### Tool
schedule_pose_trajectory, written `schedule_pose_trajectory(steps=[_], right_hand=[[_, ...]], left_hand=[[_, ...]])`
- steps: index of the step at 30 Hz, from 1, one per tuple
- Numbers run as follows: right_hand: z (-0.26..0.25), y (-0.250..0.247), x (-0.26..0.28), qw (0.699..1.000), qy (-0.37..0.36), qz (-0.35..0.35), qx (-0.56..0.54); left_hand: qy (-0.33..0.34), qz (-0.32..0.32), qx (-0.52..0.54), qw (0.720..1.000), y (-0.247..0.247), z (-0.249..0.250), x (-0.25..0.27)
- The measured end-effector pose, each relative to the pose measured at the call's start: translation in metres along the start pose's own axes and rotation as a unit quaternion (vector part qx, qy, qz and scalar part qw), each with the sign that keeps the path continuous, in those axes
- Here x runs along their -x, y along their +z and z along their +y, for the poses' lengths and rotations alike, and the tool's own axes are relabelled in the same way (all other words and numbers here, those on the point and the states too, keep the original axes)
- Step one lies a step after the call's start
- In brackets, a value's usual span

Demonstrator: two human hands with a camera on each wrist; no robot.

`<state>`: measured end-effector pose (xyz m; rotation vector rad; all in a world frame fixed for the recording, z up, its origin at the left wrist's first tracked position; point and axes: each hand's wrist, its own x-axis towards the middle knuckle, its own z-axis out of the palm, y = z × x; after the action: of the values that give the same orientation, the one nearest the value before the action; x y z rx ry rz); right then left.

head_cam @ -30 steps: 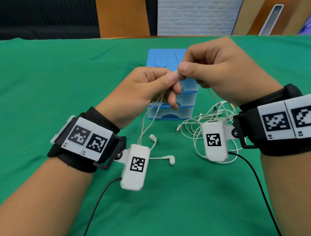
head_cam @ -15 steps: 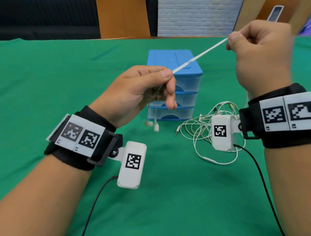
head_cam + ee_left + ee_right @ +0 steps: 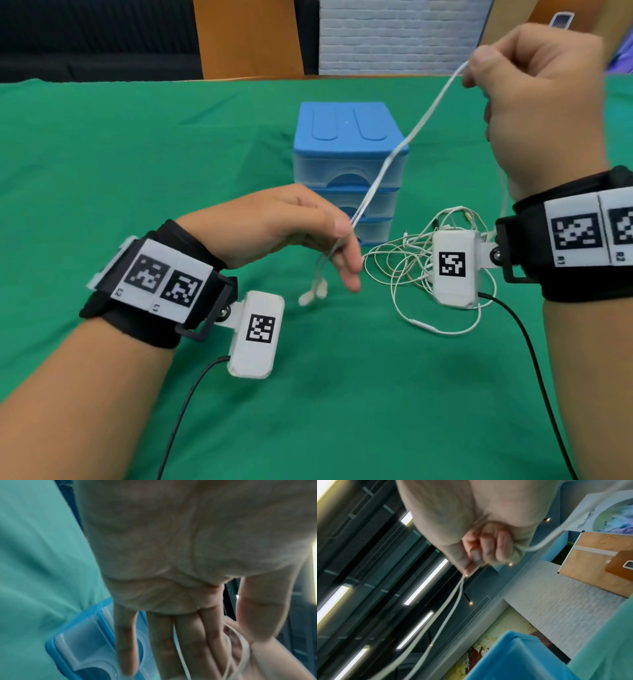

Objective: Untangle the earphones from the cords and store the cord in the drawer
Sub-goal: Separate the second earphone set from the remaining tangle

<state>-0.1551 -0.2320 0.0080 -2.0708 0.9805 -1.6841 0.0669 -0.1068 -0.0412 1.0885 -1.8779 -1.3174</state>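
A white earphone cord [image 3: 397,154] runs taut between my two hands above the green table [image 3: 137,154]. My right hand [image 3: 479,73] is raised at the upper right and pinches the cord's upper end; the right wrist view shows its fingers [image 3: 488,547] curled and two cord strands [image 3: 453,601] running down. My left hand [image 3: 344,246] is low in front of the blue drawer unit [image 3: 349,137], thumb against the cord, fingers [image 3: 126,642] pointing down, a strand [image 3: 179,653] between them. Two earbuds [image 3: 313,291] dangle below it, just above the cloth. All drawers look closed.
A tangle of thin white cords [image 3: 404,263] lies on the cloth right of the drawer unit, partly behind the right wrist camera [image 3: 452,270]. Black cables trail from both wrist cameras toward me. Wooden panels and a white brick wall stand beyond the table's far edge.
My right hand pulled away from the left, up and to the right, drawing the cord taut. My left hand then sank toward the table with its fingers straightening, and the earbuds dropped lower.
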Motion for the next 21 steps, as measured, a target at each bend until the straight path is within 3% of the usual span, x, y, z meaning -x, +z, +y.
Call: schedule_pose_trajectory(steps=[5,10,14,18,21], right_hand=[[-0.03,0.006,0.014,0.967,-0.062,-0.244,-0.038],[-0.04,0.014,0.023,0.939,-0.074,-0.334,-0.035],[-0.033,0.015,0.02,0.963,-0.04,-0.266,-0.014],[-0.009,0.002,0.004,0.997,0.008,-0.077,0.025],[0.005,-0.013,-0.004,0.997,0.024,0.027,0.067]], left_hand=[[0.03,0.129,0.075,0.988,0.006,0.004,-0.009],[0.113,0.185,0.084,0.973,0.012,0.011,-0.013],[0.119,0.194,0.096,0.969,0.015,0.012,-0.013],[0.104,0.161,0.101,0.976,0.012,0.011,-0.008],[0.096,0.133,0.1,0.981,0.011,0.012,-0.005]])
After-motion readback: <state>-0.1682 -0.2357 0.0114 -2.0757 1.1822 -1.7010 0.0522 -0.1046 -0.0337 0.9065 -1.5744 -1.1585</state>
